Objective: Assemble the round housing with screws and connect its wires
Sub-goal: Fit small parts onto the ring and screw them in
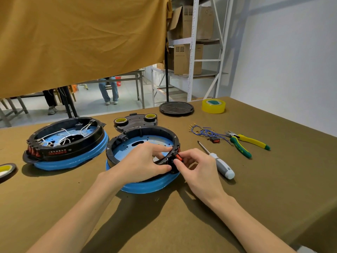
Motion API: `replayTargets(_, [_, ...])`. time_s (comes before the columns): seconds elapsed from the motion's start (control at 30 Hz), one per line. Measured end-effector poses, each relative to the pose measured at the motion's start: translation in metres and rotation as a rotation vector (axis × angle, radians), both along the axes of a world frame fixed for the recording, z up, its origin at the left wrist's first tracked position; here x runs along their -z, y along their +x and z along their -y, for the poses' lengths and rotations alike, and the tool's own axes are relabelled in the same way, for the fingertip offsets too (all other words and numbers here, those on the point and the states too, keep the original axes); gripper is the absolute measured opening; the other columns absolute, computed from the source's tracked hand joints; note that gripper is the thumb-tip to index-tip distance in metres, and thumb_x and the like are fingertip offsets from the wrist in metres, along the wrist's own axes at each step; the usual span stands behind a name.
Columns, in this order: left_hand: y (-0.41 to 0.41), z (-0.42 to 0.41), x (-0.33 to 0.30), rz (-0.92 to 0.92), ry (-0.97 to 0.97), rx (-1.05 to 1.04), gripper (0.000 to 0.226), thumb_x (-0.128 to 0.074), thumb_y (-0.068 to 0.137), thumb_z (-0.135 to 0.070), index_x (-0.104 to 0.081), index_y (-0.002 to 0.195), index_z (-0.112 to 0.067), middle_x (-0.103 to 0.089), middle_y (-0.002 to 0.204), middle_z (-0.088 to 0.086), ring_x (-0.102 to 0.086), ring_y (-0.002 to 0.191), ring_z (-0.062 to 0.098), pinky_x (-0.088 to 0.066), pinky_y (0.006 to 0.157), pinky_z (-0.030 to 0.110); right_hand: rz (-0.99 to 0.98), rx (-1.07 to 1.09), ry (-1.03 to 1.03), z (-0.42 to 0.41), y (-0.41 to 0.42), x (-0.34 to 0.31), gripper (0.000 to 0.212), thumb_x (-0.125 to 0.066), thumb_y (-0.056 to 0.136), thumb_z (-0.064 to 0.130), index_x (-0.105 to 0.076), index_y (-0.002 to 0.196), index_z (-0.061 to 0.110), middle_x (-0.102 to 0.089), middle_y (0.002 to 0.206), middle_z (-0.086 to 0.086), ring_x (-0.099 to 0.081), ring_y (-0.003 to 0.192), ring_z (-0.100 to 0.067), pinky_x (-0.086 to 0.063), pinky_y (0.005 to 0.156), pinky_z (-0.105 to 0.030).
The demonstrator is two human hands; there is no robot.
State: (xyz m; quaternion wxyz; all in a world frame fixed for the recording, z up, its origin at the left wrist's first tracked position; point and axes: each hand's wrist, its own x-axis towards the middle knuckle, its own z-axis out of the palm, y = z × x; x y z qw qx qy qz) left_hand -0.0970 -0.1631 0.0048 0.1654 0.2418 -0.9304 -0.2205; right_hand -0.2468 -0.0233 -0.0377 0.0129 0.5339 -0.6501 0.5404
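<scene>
A round housing (pixel 127 141) with a black ring and blue base sits in the middle of the brown table. My left hand (pixel 144 163) grips the ring's near right rim, fingers inside and thumb outside. My right hand (pixel 193 165) pinches a red rocker switch (pixel 178 157) at the ring's outer wall. A second housing (pixel 63 143), with white wires and red switches fitted, lies to the left. Blue wires (pixel 204 132) with terminals and a loose red switch (pixel 213 140) lie at the right, and a screwdriver (pixel 218 161) lies just right of my right hand.
Green-yellow pliers (pixel 246 143) lie beyond the screwdriver. A yellow tape roll (pixel 213 106), a black round lid (pixel 176 108), and a black plate (pixel 135 121) with two tape rolls sit at the back. Another tape roll (pixel 6 169) is at the left edge. People stand beyond the table.
</scene>
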Motion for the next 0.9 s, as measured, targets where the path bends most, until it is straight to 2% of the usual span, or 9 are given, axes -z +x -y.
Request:
replayTargets(0.07, [0.0003,-0.0008,-0.0003,0.001,0.0,-0.002,0.062,-0.076,0.088,-0.047,-0.053,0.146,-0.044,-0.071,0.119,-0.015,-0.058,0.094,-0.006,-0.045,0.085,0.019,0.008,-0.001,0.003,-0.0006,-0.0002,0.0011,0.014,-0.078,0.089,0.025,-0.078,0.103,0.024,-0.068,0.087,0.014,-0.064,0.086,-0.009,-0.054,0.072,-0.021])
replayTargets(0.13, [0.0006,-0.0011,-0.0002,0.002,-0.005,-0.003,0.061,-0.075,0.089,-0.047,-0.053,0.145,-0.044,-0.068,0.114,-0.019,-0.055,0.082,-0.012,-0.042,0.079,0.015,0.021,-0.007,0.001,-0.0008,-0.0002,0.0018,0.014,-0.078,0.089,0.024,-0.078,0.102,0.024,-0.068,0.087,0.014,-0.064,0.085,-0.009,-0.054,0.071,-0.02])
replayTargets(0.27, [0.0011,-0.0006,-0.001,0.009,0.013,0.004,0.06,-0.075,0.089,-0.048,-0.053,0.145,-0.045,-0.066,0.109,-0.021,-0.052,0.072,-0.018,-0.04,0.071,0.011,0.038,-0.025,0.004,0.0021,0.002,0.0032,0.012,-0.078,0.089,0.022,-0.079,0.101,0.023,-0.067,0.086,0.013,-0.064,0.082,-0.009,-0.053,0.068,-0.021])
replayTargets(0.5, [0.0016,-0.0025,-0.0028,0.004,0.009,-0.016,0.059,-0.075,0.089,-0.048,-0.054,0.144,-0.045,-0.066,0.107,-0.021,-0.062,0.083,-0.002,-0.042,0.07,0.012,-0.006,-0.002,-0.005,0.0054,0.0064,0.0032,0.012,-0.078,0.09,0.021,-0.077,0.101,0.026,-0.065,0.084,0.015,-0.063,0.079,-0.008,-0.054,0.068,-0.023])
replayTargets(0.57, [0.0018,-0.0026,-0.0028,0.001,0.023,-0.005,0.059,-0.074,0.089,-0.047,-0.055,0.145,-0.044,-0.067,0.107,-0.021,-0.056,0.096,-0.011,-0.044,0.068,0.013,-0.002,0.004,-0.005,0.0049,0.0068,0.0044,0.012,-0.078,0.09,0.023,-0.076,0.102,0.027,-0.065,0.085,0.015,-0.064,0.081,-0.009,-0.055,0.069,-0.025])
replayTargets(0.67, [0.0017,-0.0019,-0.0026,0.001,0.033,0.014,0.059,-0.074,0.09,-0.047,-0.054,0.145,-0.043,-0.072,0.114,-0.016,-0.039,0.095,-0.023,-0.04,0.059,0.009,0.033,0.017,-0.013,0.0028,0.0056,0.0065,0.012,-0.077,0.09,0.025,-0.074,0.102,0.027,-0.068,0.086,0.014,-0.065,0.082,-0.009,-0.055,0.069,-0.022])
replayTargets(0.77, [0.0018,-0.0014,-0.0025,0.001,0.025,0.012,0.06,-0.075,0.089,-0.047,-0.053,0.146,-0.044,-0.072,0.116,-0.015,-0.055,0.096,-0.013,-0.041,0.06,0.009,0.058,0.008,-0.008,0.0017,0.0059,0.0066,0.011,-0.078,0.09,0.025,-0.074,0.1,0.027,-0.069,0.085,0.014,-0.066,0.081,-0.009,-0.055,0.068,-0.021])
replayTargets(0.83, [0.0009,-0.0023,-0.0021,0.007,0.014,0.014,0.06,-0.074,0.09,-0.045,-0.053,0.146,-0.043,-0.071,0.114,-0.016,-0.062,0.077,-0.009,-0.039,0.063,0.01,0.055,0.002,-0.009,0.0018,0.0073,0.0052,0.01,-0.078,0.09,0.024,-0.074,0.098,0.028,-0.068,0.083,0.016,-0.066,0.081,-0.008,-0.054,0.067,-0.019])
replayTargets(0.9, [0.0004,-0.0021,-0.0017,0.008,0.001,0.022,0.058,-0.073,0.092,-0.043,-0.053,0.146,-0.041,-0.069,0.108,-0.019,-0.053,0.067,-0.022,-0.038,0.063,0.01,0.041,-0.01,-0.013,0.0032,0.0071,0.0043,0.009,-0.078,0.09,0.023,-0.075,0.098,0.026,-0.067,0.083,0.015,-0.065,0.08,-0.009,-0.053,0.066,-0.019])
